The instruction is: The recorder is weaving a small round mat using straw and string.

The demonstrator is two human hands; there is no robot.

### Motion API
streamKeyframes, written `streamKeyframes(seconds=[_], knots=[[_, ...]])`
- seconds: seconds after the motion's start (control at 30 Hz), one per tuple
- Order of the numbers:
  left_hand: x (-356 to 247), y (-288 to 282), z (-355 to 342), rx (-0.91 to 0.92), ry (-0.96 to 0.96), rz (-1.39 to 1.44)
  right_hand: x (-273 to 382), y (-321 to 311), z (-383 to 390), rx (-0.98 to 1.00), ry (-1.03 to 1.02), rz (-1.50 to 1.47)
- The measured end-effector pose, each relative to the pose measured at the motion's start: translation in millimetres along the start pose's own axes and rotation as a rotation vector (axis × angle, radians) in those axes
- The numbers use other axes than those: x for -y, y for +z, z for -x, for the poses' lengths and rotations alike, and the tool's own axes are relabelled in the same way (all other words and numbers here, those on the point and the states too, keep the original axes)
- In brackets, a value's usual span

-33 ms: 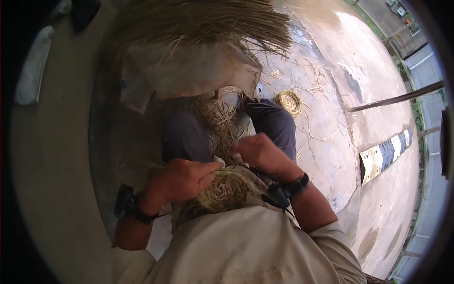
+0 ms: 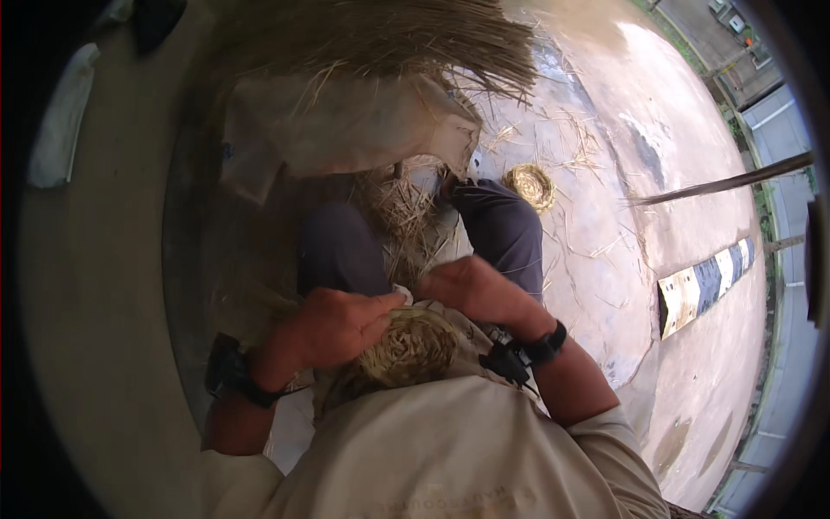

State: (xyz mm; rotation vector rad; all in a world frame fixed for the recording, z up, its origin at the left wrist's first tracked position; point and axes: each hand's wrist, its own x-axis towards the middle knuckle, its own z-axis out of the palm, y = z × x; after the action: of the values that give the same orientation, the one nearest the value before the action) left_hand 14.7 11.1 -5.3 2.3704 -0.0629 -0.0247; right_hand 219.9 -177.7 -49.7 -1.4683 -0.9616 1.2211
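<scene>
A small round coiled basket of straw point(image 2: 408, 348) rests in my lap against my shirt. My left hand point(image 2: 341, 327) is closed on its left rim, thumb and fingers pressed together, with a small white patch at the fingertips that I cannot identify. Just beyond the far right of the rim, my right hand point(image 2: 471, 290) is closed in a pinch, its fingertips close to the left ones. Whatever lies between the right fingers is hidden or too thin to make out. Loose straw point(image 2: 405, 216) lies between my knees.
A second round straw basket point(image 2: 529, 188) sits on the ground sheet point(image 2: 596, 285) beyond my right knee. Ahead lie a crumpled pale sack point(image 2: 346, 121) and a large bundle of straw stalks point(image 2: 389, 35). A striped board point(image 2: 705, 281) and a pole point(image 2: 726, 179) are at the right.
My right hand has come slightly nearer and to the left, toward the left fingertips. The left hand and the basket in my lap look nearly the same.
</scene>
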Motion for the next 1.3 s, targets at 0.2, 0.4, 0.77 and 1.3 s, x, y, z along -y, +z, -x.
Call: streamKeyframes(seconds=[0.2,0.4,0.77,1.3], knots=[[4,-8,18,0.090,-0.165,-0.037,17,18,4,0.070,-0.152,0.526],[7,21,31,-0.045,-0.194,0.109,19,15,14,0.086,-0.002,0.356],[-1,17,13,-0.054,-0.073,0.050,32,46,-29,-0.065,-0.619,-0.098],[30,31,31,-0.124,-0.387,0.337,44,55,20,0.430,-0.671,0.343]])
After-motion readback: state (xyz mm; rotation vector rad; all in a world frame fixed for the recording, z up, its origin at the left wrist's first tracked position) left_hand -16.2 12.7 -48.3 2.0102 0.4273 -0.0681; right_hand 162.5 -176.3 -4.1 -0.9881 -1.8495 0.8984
